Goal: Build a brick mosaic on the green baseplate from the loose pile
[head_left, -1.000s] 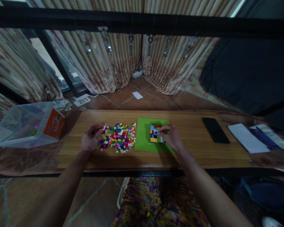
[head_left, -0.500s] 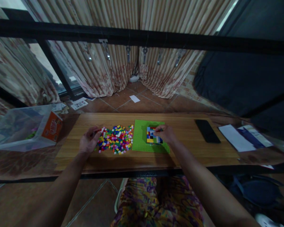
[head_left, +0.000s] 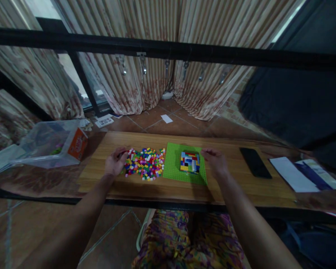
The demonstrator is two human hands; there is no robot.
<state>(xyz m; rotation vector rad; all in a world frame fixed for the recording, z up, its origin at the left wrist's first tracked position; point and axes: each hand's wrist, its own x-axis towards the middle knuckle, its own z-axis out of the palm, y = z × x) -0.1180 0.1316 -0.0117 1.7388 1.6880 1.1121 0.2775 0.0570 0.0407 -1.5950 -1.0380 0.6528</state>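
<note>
Loose toy building bricks [head_left: 145, 164] in many colours lie spread in a heap on the wooden board. My left hand [head_left: 115, 161] is at the heap's left edge, thumb and fingers pinched; whatever is between them is too small to make out. To the right of the heap lies a green studded baseplate [head_left: 172, 158]. A low block of joined bricks [head_left: 189, 162], in blue, red, white, yellow and black, sits on it. My right hand [head_left: 216, 161] hovers by the plate's right edge, apart from the block. Its fingertips are together, and anything in them is hidden.
The wooden board [head_left: 145, 192] rests on a table. A black phone [head_left: 255, 163] lies at its right, with papers [head_left: 292, 173] farther right. A clear plastic box [head_left: 53, 144] with an orange label stands at the left. A dark bar [head_left: 168, 46] crosses before the curtains.
My right hand has moved off the brick block to the right, uncovering it. My left hand stays at the heap's left edge. The whole view has shifted as my head turned left.
</note>
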